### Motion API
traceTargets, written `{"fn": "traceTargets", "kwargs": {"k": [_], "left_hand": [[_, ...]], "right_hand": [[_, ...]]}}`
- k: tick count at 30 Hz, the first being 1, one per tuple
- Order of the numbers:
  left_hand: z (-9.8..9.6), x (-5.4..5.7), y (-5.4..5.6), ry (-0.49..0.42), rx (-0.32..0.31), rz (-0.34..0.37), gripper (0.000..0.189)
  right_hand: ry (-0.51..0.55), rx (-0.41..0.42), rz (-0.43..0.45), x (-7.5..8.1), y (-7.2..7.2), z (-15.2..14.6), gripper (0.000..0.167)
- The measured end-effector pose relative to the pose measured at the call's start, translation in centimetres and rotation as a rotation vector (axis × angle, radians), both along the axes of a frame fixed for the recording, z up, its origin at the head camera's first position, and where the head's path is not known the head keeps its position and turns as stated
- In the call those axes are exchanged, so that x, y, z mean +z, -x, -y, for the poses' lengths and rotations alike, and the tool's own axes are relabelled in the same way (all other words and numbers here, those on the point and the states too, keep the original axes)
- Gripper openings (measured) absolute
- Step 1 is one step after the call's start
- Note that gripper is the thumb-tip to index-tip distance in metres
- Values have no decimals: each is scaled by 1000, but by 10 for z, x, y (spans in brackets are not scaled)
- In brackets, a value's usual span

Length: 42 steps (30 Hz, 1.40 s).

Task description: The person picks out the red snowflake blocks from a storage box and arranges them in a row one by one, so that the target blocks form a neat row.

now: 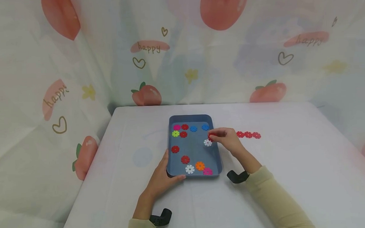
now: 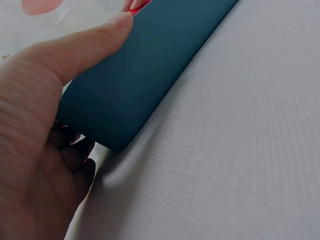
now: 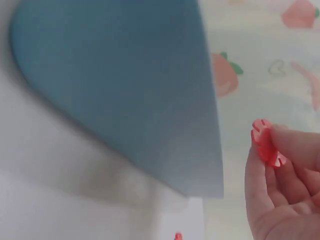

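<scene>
Your right hand [image 1: 229, 141] pinches one red disc [image 3: 264, 142] between thumb and fingertips, the other fingers curled in towards the palm. The disc is up at the right edge of the tray [image 1: 194, 145], just beside a white disc [image 1: 206, 144] lying inside it. Your left hand [image 1: 159, 178] grips the tray's near left corner, thumb along the near rim and fingers around the left wall, part of them hidden.

Right of the tray, on the table [image 1: 281, 177], a row [image 1: 248, 135] of three red discs runs outward; they seem to touch, but you cannot tell whether they are locked together. Inside the tray, more discs lie flat and scattered: two blue ones [image 1: 193, 128] towards the far right, an orange one [image 1: 198, 167] near the front.

Expect the disc to be very light, thin and fairly stiff, probably smooth plastic that could slip or spin. Hold it by the flat faces near one edge, keeping the notches in its rim uncovered. The tray looks light and rigid; steady it at the corner.
</scene>
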<state>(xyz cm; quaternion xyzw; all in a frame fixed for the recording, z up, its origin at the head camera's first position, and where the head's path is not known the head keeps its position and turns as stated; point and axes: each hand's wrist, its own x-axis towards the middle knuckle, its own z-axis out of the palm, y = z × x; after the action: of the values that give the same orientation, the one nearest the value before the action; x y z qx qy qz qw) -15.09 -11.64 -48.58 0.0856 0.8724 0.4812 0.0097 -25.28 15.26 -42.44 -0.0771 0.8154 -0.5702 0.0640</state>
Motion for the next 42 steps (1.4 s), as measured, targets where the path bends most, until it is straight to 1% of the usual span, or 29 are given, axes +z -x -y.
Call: {"fn": "traceTargets", "kwargs": {"k": [4, 8, 10, 16, 19, 24, 27, 30, 36, 42], "left_hand": [[0, 0, 0, 2, 0, -7, 107], [0, 0, 0, 6, 0, -9, 107], [0, 0, 0, 8, -1, -13, 107], [0, -1, 0, 9, 2, -10, 106], [0, -1, 0, 6, 2, -12, 106], [-1, 0, 0, 10, 6, -11, 106], [-1, 0, 0, 12, 5, -9, 107], [-1, 0, 0, 13, 4, -6, 107], [-1, 1, 0, 15, 4, -8, 107], [0, 1, 0, 12, 4, -7, 107]], "right_hand": [[33, -76, 31, 0, 3, -11, 33], [44, -104, 59, -4, 6, -21, 36], [32, -124, 64, -7, 7, -25, 37], [-10, -221, 109, -14, 8, -34, 38], [-26, -250, 124, -17, 8, -37, 38], [-12, -303, 132, -22, 9, -41, 38], [-37, -319, 143, -24, 10, -44, 39], [-104, -344, 159, -24, 11, -46, 40], [-187, -381, 196, -27, 12, -49, 38], [-227, -399, 182, -31, 13, -51, 34]]}}
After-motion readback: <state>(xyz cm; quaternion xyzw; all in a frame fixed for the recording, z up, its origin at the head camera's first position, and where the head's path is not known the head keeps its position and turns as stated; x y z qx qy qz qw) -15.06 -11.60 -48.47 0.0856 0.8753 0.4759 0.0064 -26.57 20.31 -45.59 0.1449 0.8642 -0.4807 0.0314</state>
